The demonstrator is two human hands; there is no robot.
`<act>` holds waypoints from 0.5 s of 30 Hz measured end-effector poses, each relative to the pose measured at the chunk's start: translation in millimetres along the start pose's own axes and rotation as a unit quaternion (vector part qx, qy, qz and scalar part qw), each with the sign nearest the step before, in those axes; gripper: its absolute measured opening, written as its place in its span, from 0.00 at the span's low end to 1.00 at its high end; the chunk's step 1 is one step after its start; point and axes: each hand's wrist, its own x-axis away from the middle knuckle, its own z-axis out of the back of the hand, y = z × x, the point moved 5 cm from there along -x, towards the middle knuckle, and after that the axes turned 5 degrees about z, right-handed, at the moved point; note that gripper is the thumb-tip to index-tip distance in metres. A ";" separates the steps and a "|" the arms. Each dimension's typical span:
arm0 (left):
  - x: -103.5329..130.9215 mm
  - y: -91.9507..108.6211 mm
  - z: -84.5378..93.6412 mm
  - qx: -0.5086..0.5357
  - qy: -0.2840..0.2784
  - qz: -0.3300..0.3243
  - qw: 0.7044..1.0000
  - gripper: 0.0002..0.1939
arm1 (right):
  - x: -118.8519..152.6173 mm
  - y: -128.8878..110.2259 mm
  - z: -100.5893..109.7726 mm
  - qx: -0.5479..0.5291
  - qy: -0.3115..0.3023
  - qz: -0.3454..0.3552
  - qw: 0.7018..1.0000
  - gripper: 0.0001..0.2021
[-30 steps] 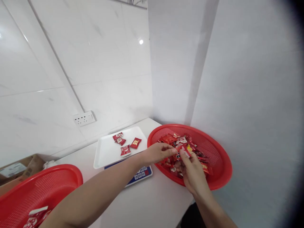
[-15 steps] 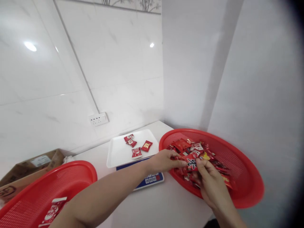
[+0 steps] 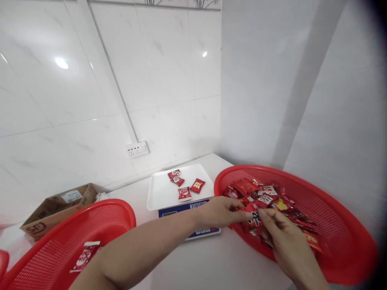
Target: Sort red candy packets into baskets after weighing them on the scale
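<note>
Over the near left part of a red mesh basket (image 3: 335, 225), my left hand (image 3: 225, 211) and my right hand (image 3: 282, 231) pinch a small red packet (image 3: 255, 218) with black lettering between them. Thumbs and fingertips cover its two ends. Below and behind it lies a pile of wrapped sweets (image 3: 246, 186), mostly red, one with a yellow figure. Left of this basket, several small red packets (image 3: 184, 193) rest on a white tray (image 3: 159, 193), which sits on a blue-fronted weighing scale (image 3: 169, 210) partly hidden by my left forearm.
A second red basket (image 3: 121, 209) stands at the lower left with a red-and-white packet (image 3: 85, 256) inside. Behind it is an open cardboard box (image 3: 45, 225). A socket (image 3: 137, 149) is on the tiled wall; a grey wall borders the right-hand basket.
The view has turned left, so everything sits further right in the picture. Both hands still grip the red packet over the basket. The packets on the tray have not moved.
</note>
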 end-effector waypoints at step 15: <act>77.7 -107.0 170.1 -0.048 0.310 0.233 0.920 0.13 | 0.4 -0.1 -2.4 0.044 -0.023 0.000 0.999 0.21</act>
